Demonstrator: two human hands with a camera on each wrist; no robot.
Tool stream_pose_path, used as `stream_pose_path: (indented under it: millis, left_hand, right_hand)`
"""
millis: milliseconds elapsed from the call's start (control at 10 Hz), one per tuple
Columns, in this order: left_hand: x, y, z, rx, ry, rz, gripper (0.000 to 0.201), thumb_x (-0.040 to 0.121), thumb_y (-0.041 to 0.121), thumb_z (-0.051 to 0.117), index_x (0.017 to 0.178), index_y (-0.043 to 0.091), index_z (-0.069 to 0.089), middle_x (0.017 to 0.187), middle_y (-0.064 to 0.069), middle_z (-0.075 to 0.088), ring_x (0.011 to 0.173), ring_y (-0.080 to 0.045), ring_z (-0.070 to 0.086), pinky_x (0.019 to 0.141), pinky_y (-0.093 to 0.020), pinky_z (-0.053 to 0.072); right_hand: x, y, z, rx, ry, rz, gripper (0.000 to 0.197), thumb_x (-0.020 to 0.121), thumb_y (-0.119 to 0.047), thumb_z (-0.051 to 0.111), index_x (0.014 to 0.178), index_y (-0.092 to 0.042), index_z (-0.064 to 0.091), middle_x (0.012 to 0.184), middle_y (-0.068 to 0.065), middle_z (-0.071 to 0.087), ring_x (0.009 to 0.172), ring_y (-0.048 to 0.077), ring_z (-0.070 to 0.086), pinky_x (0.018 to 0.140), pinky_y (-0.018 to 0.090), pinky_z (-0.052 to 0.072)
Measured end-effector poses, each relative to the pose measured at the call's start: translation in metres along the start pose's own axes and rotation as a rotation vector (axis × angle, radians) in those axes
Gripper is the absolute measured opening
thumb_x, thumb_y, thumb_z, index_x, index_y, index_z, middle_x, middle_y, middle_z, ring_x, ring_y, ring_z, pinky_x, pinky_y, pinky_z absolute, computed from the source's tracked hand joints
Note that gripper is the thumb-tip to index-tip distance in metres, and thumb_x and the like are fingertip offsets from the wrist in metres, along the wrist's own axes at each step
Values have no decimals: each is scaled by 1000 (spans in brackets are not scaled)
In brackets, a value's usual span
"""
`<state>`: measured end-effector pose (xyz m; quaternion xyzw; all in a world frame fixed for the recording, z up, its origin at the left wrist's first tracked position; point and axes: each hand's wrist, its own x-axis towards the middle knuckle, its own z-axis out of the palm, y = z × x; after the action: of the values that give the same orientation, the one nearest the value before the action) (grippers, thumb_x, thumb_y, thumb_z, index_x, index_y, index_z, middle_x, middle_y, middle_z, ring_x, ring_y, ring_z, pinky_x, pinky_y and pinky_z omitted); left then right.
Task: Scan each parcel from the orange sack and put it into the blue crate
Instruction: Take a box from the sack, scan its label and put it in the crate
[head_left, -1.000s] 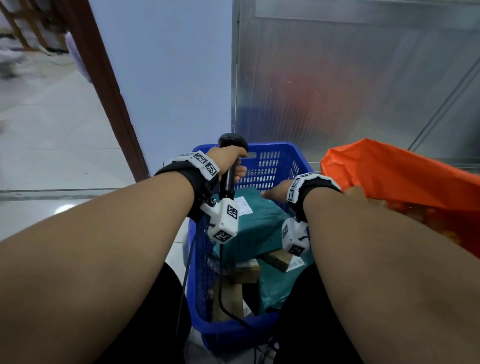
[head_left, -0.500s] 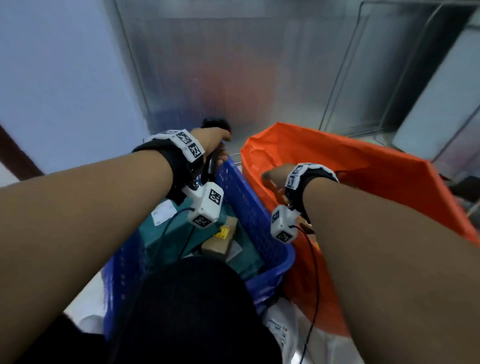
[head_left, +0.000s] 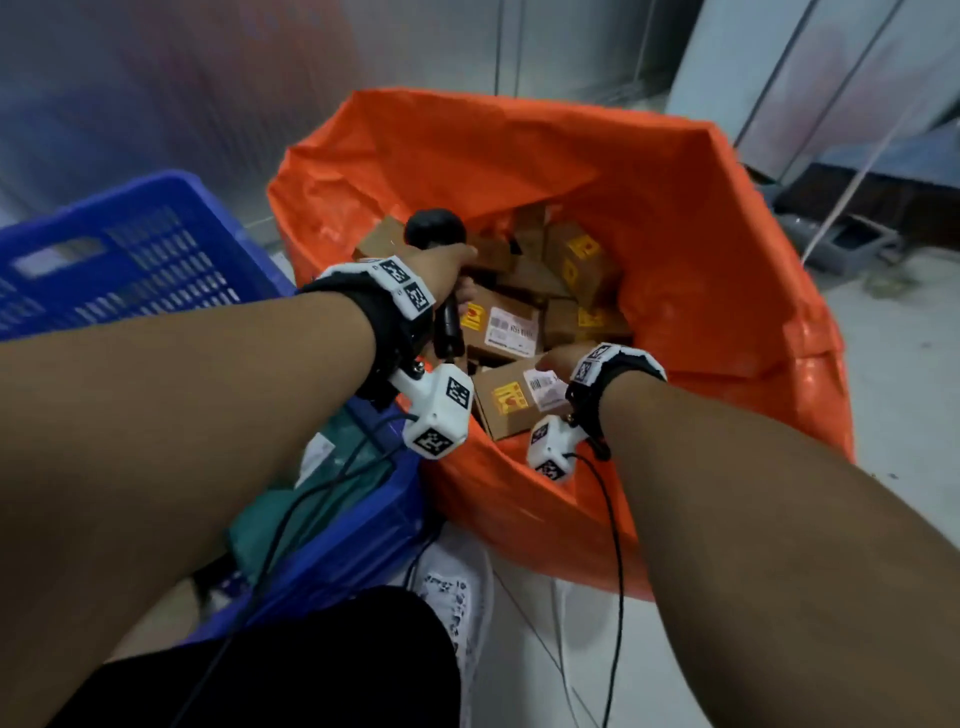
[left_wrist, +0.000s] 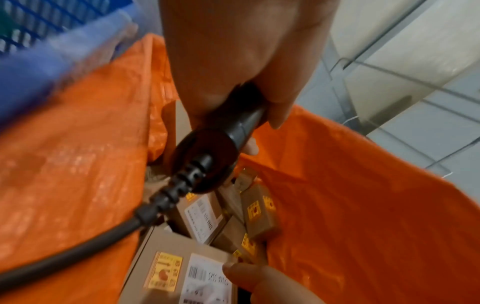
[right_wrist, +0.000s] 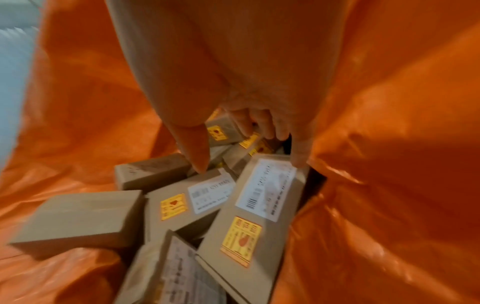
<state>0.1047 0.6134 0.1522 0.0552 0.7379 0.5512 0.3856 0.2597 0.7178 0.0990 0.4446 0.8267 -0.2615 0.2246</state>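
The orange sack (head_left: 691, 270) stands wide open with several brown cardboard parcels inside. My left hand (head_left: 451, 274) grips the black scanner (head_left: 435, 231) by its handle (left_wrist: 235, 131) over the sack's left side, its cable (left_wrist: 78, 244) trailing back. My right hand (head_left: 557, 358) reaches down into the sack (right_wrist: 389, 144) with thumb and fingers (right_wrist: 298, 154) spread. They touch the top edge of a parcel (right_wrist: 249, 224) that has a white label and a yellow sticker, without closing on it. The blue crate (head_left: 130, 260) sits to the left and holds teal parcels (head_left: 337, 462).
The crate's near corner (head_left: 363, 540) presses against the sack. A white shoe (head_left: 457, 597) and thin cables (head_left: 615, 545) lie on the pale tiled floor below. A metal wall (head_left: 208, 78) stands behind, and a grey object (head_left: 852, 241) sits far right.
The view has swung right, from the crate to the sack. Both hands moved from over the crate to the sack, and the right hand has gone down onto a parcel.
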Motion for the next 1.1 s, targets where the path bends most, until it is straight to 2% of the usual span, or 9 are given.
stream_pose_path:
  millis: [100,200,400,500,700,800,900,1000,1100]
  left_hand:
    - [24,-31,16,-1,-34,-116,37,99,31,62,69,14,49,49,-2,50,36,-12,47,38,-17,41]
    - [35,-59,20,2,-30,-192,36,99,26,63,69,12,48,41,-2,48,33,-13,44,40,-18,40]
    - [53,-89,22,-18,-16,-322,32,102,29,56,77,11,49,42,1,48,38,-10,46,47,-22,44]
    - [55,-91,29,29,-7,-330,28,100,30,60,83,9,54,54,-2,56,44,-11,52,47,-24,48]
    - [58,-89,29,-1,-12,-358,26,100,32,61,89,9,58,69,-3,60,59,-12,58,58,-28,53]
    - [60,-91,30,-21,-10,-352,27,102,31,59,89,7,56,70,-5,59,60,-13,58,57,-27,51]
    - [61,-94,36,0,-5,-338,25,100,31,60,98,6,56,70,-7,61,59,-14,59,56,-28,53]
    - [66,-98,38,4,-20,-375,31,101,33,59,89,5,57,71,-8,61,62,-15,58,67,-30,54]
    - [62,-97,41,0,-20,-431,38,104,33,55,76,8,48,70,-6,54,61,-15,52,61,-29,48]
  right_hand:
    - [34,21,39,517,-89,162,50,97,-16,61,143,-2,46,148,15,47,136,30,46,57,13,35]
    - [83,36,64,387,-16,160,52,94,-21,64,140,-2,50,145,14,50,134,30,48,57,16,37]
    - [130,30,85,135,-64,157,61,92,-53,56,143,-20,51,151,11,45,136,33,45,112,44,38]
    - [127,32,72,200,-104,125,50,100,-33,56,142,-6,50,147,9,48,135,30,46,94,26,45]
    - [127,32,70,0,0,154,69,86,-67,60,131,-15,57,136,12,56,123,31,56,104,44,47]
    - [133,43,73,157,-14,172,60,86,-68,59,114,-15,57,115,17,60,106,30,61,92,41,51]
    - [131,60,73,260,72,338,82,87,-67,57,145,-11,46,149,18,46,134,37,46,109,51,39]
    - [122,60,79,531,-40,298,61,84,-32,77,136,-7,55,136,9,58,126,28,56,91,36,51]
    - [122,55,90,766,-33,288,57,66,-17,89,116,-3,66,117,10,70,103,27,70,88,41,58]
